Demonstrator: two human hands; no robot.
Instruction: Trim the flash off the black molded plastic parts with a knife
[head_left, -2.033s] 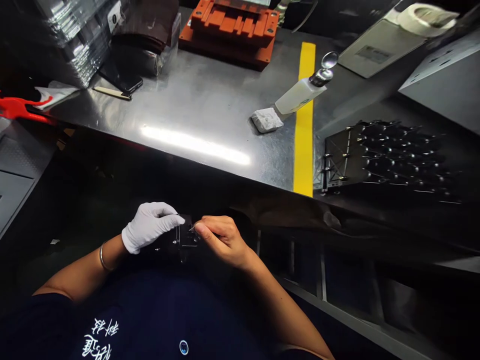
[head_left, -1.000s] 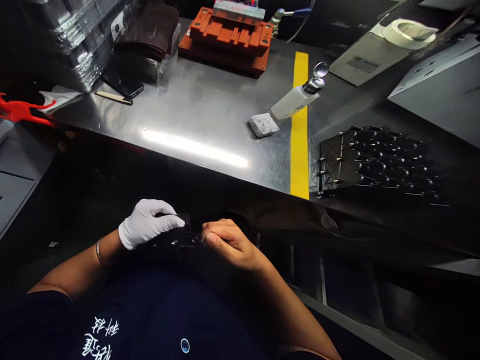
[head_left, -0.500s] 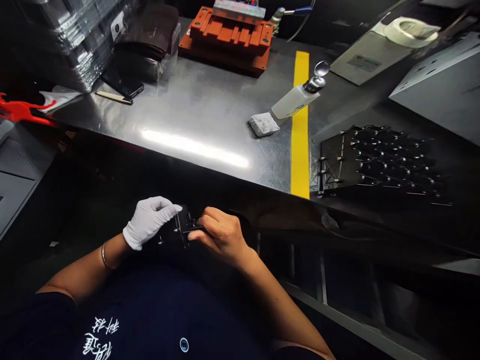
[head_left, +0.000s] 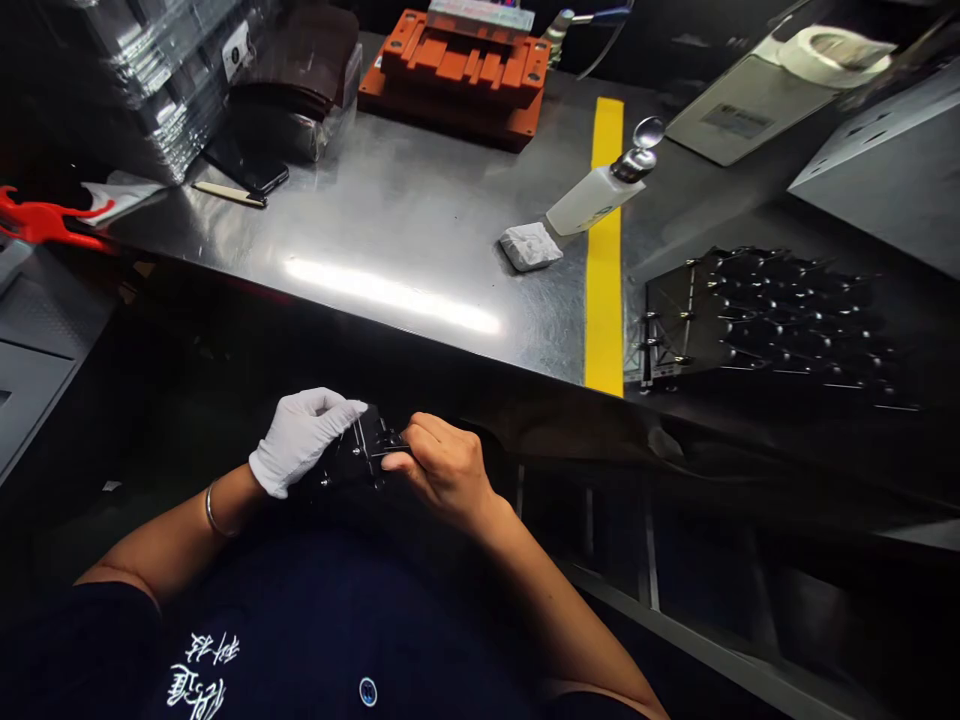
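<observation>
My left hand [head_left: 304,440], in a white glove, is closed on a black glossy part [head_left: 358,448] with small shiny metal studs. It is held in front of my body, below the table edge. Bare and closed in a pinch, my right hand [head_left: 444,462] is at the part's right side. A thin dark piece [head_left: 390,449] runs between its thumb and fingers; whether it belongs to the part or is a separate tool, I cannot tell. Dark surroundings hide much of the part's outline.
On the metal table [head_left: 420,220] stand an orange fixture [head_left: 461,85], a white pump bottle [head_left: 592,203] and a folded white wipe [head_left: 530,246]. Yellow tape [head_left: 604,300] crosses it. Black studded parts [head_left: 802,320] stand at right, stacked clear trays [head_left: 157,90] at left.
Both hands and the black part have shifted very slightly to the right, and the part looks turned a little. The hold of each hand looks the same.
</observation>
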